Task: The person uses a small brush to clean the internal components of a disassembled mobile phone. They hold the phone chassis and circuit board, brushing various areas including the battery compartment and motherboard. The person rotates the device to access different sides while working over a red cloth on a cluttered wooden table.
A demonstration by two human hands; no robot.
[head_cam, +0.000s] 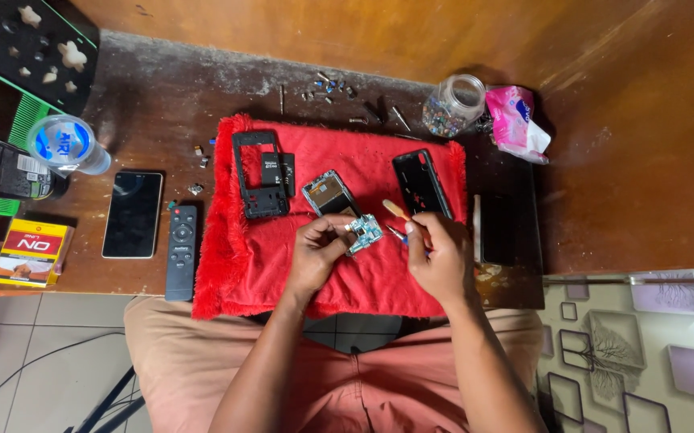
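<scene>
My left hand (317, 252) pinches a small blue-green circuit board (364, 232) above a red fluffy cloth (259, 273). My right hand (441, 255) grips a thin tool with a wooden handle (396, 210), its tip close to the board's right edge. On the cloth behind the hands lie a black phone frame (257, 172), an opened phone body with a brown panel (329, 192) and a black back cover (421, 183).
A dark wooden table (162, 104) carries a black smartphone (132, 213), a black remote (181, 251), a yellow box (32, 252), a plastic bottle (68, 144), loose screws (327, 87), a glass jar (454, 103), a pink packet (517, 120) and another phone (495, 228).
</scene>
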